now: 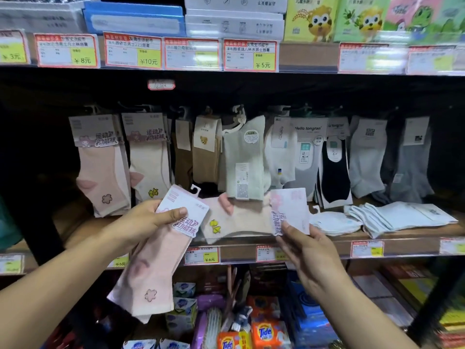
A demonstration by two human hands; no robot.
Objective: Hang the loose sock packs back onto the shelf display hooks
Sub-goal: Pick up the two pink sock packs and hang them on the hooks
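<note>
My left hand [153,217] grips a pink sock pack [153,270] by its white card header, thumb on top; the pack hangs down, a flower on its toe, its plastic hook pointing up. My right hand [305,250] pinches the card end of a cream sock pack [236,222] that lies sideways on the shelf edge, a yellow motif on it. Behind, matching pink packs [100,167] and cream packs [148,159] hang on display hooks at the left of the row.
More sock packs hang along the row: tan [203,149], white [244,157], black [336,167], grey [367,154]. Loose pale socks [400,217] lie on the wooden shelf [377,234] at the right. Price tags line the shelf edges. Detergent and boxes fill the shelf below.
</note>
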